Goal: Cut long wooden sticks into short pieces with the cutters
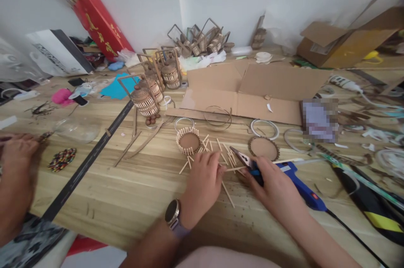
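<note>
A pale wooden table ran along a white wall, littered with craft scraps. At lower centre of the frame the left hand lay palm-down, its fingers bent over loose wooden sticks; whether they pinched one could not be told. Just to its right, the right hand was clenched around a blue-handled cutter, its metal tip aimed up-left above the sticks. A blue glue gun lay behind that hand. A small stick-walled basket sat just above the left hand, a cardboard disc near the cutter. At the left edge rested another person's hand.
</note>
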`<action>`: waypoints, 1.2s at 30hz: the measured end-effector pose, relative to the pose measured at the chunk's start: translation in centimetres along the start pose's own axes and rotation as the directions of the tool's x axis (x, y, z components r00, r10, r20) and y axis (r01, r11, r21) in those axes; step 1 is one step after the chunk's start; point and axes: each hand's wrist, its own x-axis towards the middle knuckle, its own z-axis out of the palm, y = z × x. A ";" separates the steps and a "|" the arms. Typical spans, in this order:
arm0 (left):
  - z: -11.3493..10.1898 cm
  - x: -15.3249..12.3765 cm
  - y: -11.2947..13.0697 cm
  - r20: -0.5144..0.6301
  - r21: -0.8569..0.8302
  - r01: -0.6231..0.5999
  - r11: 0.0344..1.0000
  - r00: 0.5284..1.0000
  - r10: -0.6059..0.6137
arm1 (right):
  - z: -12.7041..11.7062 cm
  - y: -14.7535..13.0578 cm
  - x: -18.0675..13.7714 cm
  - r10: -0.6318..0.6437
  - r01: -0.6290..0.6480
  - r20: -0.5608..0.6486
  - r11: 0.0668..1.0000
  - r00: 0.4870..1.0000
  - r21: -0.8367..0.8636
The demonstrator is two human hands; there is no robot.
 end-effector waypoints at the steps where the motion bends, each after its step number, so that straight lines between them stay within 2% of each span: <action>1: 0.0 0.0 0.1 -0.053 0.023 -0.035 0.999 0.998 0.036 | 0.0 0.0 -0.1 0.004 -0.004 -0.012 1.000 1.000 -0.012; 3: 0.1 0.1 0.3 -0.041 0.068 -0.114 0.991 0.992 0.117 | -0.2 -0.2 -0.1 0.006 -0.006 -0.012 1.000 1.000 -0.029; 5: 0.1 0.1 0.6 0.072 0.119 -0.156 0.981 0.986 0.148 | -0.4 -0.4 -0.1 -0.004 0.005 0.005 0.999 1.000 -0.041; 7: 0.2 0.0 0.9 0.173 0.186 -0.153 0.971 0.977 0.121 | -0.5 -0.6 -0.1 -0.011 0.011 0.009 0.998 1.000 -0.068; 9: 0.3 -0.1 1.2 0.210 0.234 -0.139 0.962 0.974 0.090 | -0.5 -0.9 -0.2 -0.020 0.021 0.004 0.993 1.000 -0.114; 14: 0.7 -0.6 1.6 0.150 0.249 -0.088 0.965 0.987 0.051 | -0.1 -1.0 -0.5 -0.102 0.087 -0.054 0.970 0.993 -0.228; 18: 0.9 -0.9 2.1 0.100 0.253 -0.042 0.967 0.995 0.017 | 0.2 -0.7 -0.7 -0.112 0.087 -0.077 0.959 0.991 -0.269; 25: 1.2 -1.0 2.8 0.115 0.260 0.017 0.965 0.992 -0.048 | 0.4 -1.1 -0.6 -0.127 0.097 -0.073 0.943 0.989 -0.319; 27: 1.2 -0.8 2.6 0.120 0.247 0.021 0.969 0.991 -0.052 | 0.4 -1.0 -0.4 -0.111 0.090 -0.060 0.955 0.992 -0.282; 30: 0.5 -0.3 1.8 0.178 0.065 -0.015 0.998 0.984 0.003 | -0.5 -0.1 0.1 -0.078 0.079 0.030 0.996 0.996 -0.033; 32: -0.3 0.0 1.0 0.277 -0.208 0.007 0.978 0.960 0.052 | -1.7 0.7 0.4 -0.081 0.058 0.140 0.985 0.987 0.161; 34: -1.1 0.3 0.2 0.400 -0.494 0.101 0.864 0.908 0.123 | -2.9 1.5 0.5 -0.103 0.026 0.241 0.954 0.965 0.300; 36: -1.5 0.5 -0.4 0.478 -0.642 0.230 0.731 0.866 0.148 | -3.9 2.0 0.5 -0.109 -0.009 0.284 0.924 0.953 0.383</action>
